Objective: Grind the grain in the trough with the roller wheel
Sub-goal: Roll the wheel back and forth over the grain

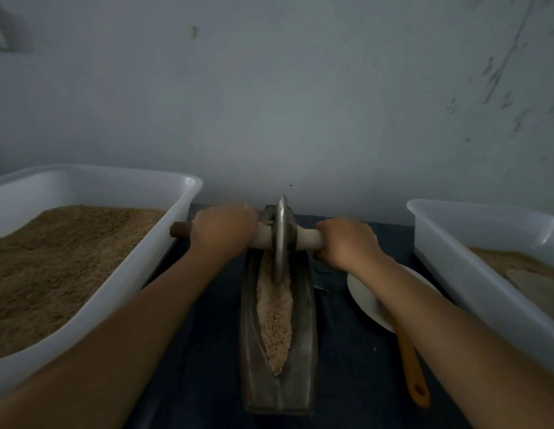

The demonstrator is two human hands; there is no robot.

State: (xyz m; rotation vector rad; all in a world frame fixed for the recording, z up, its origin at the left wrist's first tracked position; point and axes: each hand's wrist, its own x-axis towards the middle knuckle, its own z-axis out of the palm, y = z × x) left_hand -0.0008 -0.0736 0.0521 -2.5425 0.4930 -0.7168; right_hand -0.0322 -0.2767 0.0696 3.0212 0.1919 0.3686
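Both hands on the roller wheel's axle. Left hand [223, 229] wraps its fingers over the handle [309, 238] on the left of the disc, a firm closed grip; the dark stub end of the handle pokes out past the left grip toward the left bin. Right hand [346, 243] curls round the pale handle on the other side, same closed grip. Roller wheel [281, 239] stands upright on edge between the two grips, its lower rim sunk into the grain [275, 311]. Wheel sits at the far end of the trough [303, 366], close to the wall.

Trough is a long, narrow metal boat shape running from between the grips back toward the person, lying on a dark cloth on the desk [346, 382]. Grain fills its groove as a pale, coarse strip from under the wheel to the near tip.

Outside the left grip: big white bin [176, 212] heaped with brown grain. Outside the right grip: a second white bin [455, 274], less full. Under the right forearm lies a white plate [362, 292], partly hidden, with an orange-handled utensil [413, 366] just beside it; its head is hidden by the arm.
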